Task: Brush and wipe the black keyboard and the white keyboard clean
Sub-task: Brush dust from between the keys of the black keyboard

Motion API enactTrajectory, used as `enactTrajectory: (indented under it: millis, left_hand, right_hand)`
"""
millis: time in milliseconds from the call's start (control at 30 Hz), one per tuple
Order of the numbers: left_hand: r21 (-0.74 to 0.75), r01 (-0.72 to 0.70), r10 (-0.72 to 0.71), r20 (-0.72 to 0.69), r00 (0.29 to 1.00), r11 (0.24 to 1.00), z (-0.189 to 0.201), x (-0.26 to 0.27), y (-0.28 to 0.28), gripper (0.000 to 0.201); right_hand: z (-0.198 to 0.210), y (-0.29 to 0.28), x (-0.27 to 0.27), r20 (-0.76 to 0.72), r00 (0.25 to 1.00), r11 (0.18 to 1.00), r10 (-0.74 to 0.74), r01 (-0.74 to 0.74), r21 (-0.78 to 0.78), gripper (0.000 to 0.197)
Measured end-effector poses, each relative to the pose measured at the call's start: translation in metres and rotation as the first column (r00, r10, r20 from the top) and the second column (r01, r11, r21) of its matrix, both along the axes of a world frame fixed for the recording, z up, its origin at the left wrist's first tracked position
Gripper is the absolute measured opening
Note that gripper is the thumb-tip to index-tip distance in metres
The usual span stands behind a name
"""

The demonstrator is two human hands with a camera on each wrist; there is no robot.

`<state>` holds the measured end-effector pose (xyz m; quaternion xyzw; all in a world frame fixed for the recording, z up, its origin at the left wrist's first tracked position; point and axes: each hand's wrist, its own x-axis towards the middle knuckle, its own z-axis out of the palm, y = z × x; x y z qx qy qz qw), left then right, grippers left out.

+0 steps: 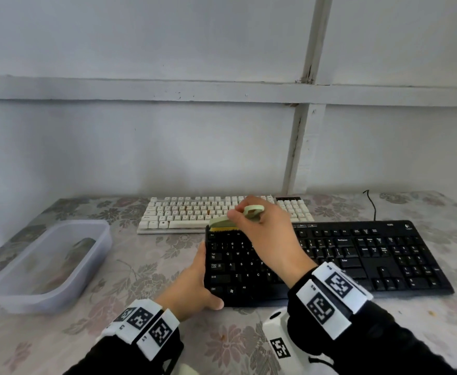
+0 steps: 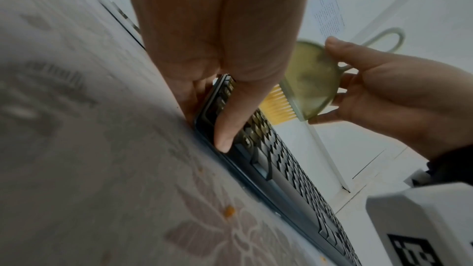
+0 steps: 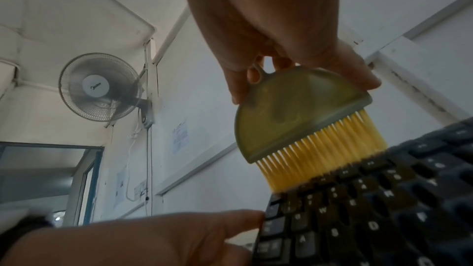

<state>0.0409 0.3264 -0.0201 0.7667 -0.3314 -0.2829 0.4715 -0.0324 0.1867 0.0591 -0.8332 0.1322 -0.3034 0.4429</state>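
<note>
Right hand [image 1: 265, 234] pinches brush [image 3: 302, 120], bristles on black keyboard [image 1: 357, 255].

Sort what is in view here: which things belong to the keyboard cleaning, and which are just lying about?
In use:
- black plastic keyboard, steadied by left hand
- green-handled brush with yellow bristles, held by right hand
- white plastic keyboard, behind

Lying about:
- clear plastic tub
- wall-mounted grey fan

A plain office or workroom is suggested: two keyboards [image 1: 330, 255] are laid on a flower-patterned table [image 1: 113, 280] against white panelled walls, where a fan [image 3: 100, 87] and printed notices [image 3: 180, 137] are mounted.
</note>
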Motion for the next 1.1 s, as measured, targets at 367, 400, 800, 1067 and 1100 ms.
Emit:
enactTrajectory:
  millis: [367, 400, 800, 1067, 1100]
  left_hand:
    - [0.016, -0.008, 0.008, -0.001, 1.000, 1.000, -0.003, 0.000, 0.000, 0.113]
    - [0.015, -0.006, 0.006, 0.002, 1.000, 1.000, -0.003, 0.000, 0.000, 0.113]
    - [0.014, -0.008, 0.008, -0.012, 1.000, 1.000, -0.001, -0.002, 0.000, 0.111]
    - [0.026, -0.016, 0.017, -0.042, 0.999, 1.000, 0.000, -0.002, 0.000, 0.113]
    - [0.027, -0.016, 0.018, -0.042, 0.999, 1.000, 0.000, -0.002, -0.002, 0.113]
  right_hand:
    - [0.010, -0.036, -0.027, 0.037, 0.991, 0.990, -0.129, 0.130, -0.048, 0.020]
    - [0.013, -0.029, -0.025, 0.040, 0.997, 0.998, -0.063, 0.063, -0.017, 0.020]
    - [0.012, -0.060, -0.038, -0.042, 0.987, 0.987, -0.156, 0.154, -0.052, 0.021]
    - [0.013, -0.093, -0.063, -0.114, 0.971, 0.978, -0.210, 0.206, -0.043, 0.018]
    - [0.016, -0.098, -0.065, -0.071, 0.972, 0.974, -0.224, 0.223, -0.029, 0.019]
